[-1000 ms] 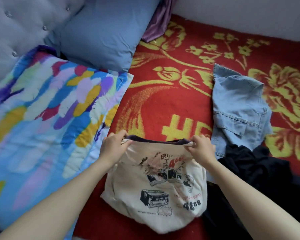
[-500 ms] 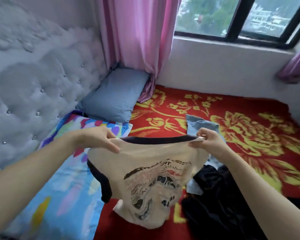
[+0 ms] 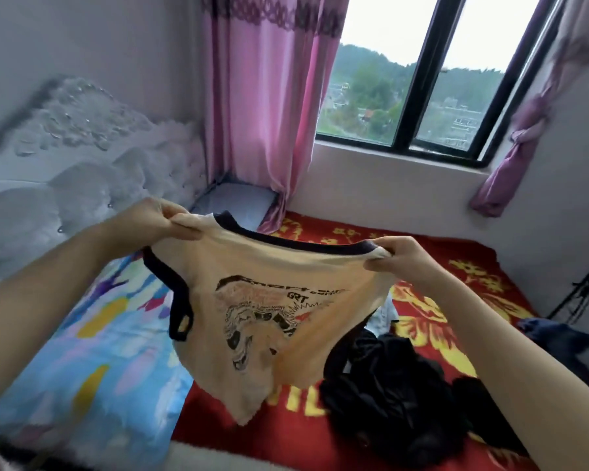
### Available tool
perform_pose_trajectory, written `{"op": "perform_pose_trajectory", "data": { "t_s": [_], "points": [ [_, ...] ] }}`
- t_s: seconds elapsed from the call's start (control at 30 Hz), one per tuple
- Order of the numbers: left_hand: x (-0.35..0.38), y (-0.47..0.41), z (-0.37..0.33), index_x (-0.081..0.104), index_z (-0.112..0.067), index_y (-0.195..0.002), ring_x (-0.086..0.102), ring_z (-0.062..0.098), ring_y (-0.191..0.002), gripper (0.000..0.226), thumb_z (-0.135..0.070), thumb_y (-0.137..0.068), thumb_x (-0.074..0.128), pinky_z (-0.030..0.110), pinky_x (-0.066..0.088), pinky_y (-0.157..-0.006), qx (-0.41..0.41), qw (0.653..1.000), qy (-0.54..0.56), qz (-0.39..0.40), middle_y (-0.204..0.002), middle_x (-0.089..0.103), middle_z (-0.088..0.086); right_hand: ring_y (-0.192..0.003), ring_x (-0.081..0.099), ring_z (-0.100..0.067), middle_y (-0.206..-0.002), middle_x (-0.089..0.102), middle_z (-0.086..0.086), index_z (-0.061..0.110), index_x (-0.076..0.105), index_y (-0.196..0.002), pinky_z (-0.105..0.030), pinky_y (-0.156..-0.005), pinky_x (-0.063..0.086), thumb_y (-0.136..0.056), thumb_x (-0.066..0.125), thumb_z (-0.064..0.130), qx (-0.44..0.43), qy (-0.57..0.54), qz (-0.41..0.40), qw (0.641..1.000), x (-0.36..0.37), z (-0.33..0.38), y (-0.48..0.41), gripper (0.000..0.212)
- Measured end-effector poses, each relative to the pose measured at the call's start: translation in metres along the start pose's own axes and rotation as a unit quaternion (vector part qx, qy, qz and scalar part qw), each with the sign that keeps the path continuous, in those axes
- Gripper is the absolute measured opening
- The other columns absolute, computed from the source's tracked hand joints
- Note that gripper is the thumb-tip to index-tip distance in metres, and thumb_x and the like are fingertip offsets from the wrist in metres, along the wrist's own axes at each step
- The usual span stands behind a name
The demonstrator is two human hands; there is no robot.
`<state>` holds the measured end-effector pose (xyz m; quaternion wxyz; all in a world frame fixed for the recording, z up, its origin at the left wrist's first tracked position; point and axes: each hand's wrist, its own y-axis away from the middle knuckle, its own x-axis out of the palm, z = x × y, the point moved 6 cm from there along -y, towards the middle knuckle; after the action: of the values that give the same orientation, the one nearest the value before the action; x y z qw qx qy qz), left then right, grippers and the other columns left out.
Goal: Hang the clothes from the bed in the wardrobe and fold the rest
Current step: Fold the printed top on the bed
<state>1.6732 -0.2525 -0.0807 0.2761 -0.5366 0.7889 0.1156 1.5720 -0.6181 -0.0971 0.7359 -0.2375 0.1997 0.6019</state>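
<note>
A cream T-shirt point(image 3: 252, 334) with dark trim and a black print hangs in the air above the bed, stretched between both hands. My left hand point(image 3: 150, 222) pinches its left shoulder. My right hand point(image 3: 393, 258) pinches the right shoulder at about the same height. The shirt's lower part dangles over the red floral blanket point(image 3: 456, 283). A heap of black clothes point(image 3: 388, 396) lies on the blanket under my right forearm. A bit of light denim point(image 3: 385, 314) shows behind the shirt. A dark blue garment point(image 3: 551, 334) lies at the bed's right edge.
A colourful quilt point(image 3: 82, 351) covers the bed's left side, below the grey tufted headboard point(image 3: 65, 164). A blue pillow point(image 3: 235, 205) sits in the far corner by the pink curtain point(image 3: 269, 113). The window point(image 3: 422, 79) and its sill wall bound the bed's far side.
Both hands have lifted the T-shirt off the bed and spread it wider apart. My view has tilted up from the blanket to the window.
</note>
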Motion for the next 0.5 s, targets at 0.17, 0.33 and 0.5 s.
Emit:
{"op": "perform_pose_trajectory", "data": {
  "t_s": [0.17,0.33,0.5],
  "points": [
    [-0.024,0.055,-0.056,0.071,-0.017,-0.068,0.056,-0.003,-0.046,0.012,-0.009,-0.077,0.073,0.007,0.041,-0.045,0.054,0.997,-0.027,-0.043,-0.052,0.064,-0.008,-0.066,0.056,-0.018,-0.069,0.062,-0.006,0.005,0.069,-0.071,-0.027,-0.058,0.046,-0.073,0.073,0.003,0.043,-0.093,-0.054,0.993,-0.032,0.025,0.054,0.005],
    [-0.037,0.079,-0.097,0.069,-0.021,-0.063,0.048,-0.004,-0.042,0.019,-0.011,-0.08,0.072,0.004,0.033,-0.044,0.109,0.985,-0.119,-0.06,-0.042,0.054,-0.014,-0.062,0.05,-0.014,-0.067,0.052,-0.003,0.009,0.055,-0.067,-0.022,-0.05,0.041,-0.077,0.074,0.02,-0.003,-0.113,-0.133,0.985,-0.056,0.053,0.082,0.024],
    [-0.042,0.079,-0.094,0.067,-0.013,-0.061,0.048,-0.002,-0.044,0.022,-0.009,-0.083,0.069,0.006,0.033,-0.047,0.118,0.972,-0.183,-0.084,-0.04,0.05,-0.012,-0.071,0.055,-0.01,-0.076,0.06,0.003,0.021,0.061,-0.074,-0.02,-0.059,0.044,-0.082,0.071,0.024,-0.072,-0.102,-0.207,0.97,-0.059,0.063,0.087,0.014]
  ]
}}
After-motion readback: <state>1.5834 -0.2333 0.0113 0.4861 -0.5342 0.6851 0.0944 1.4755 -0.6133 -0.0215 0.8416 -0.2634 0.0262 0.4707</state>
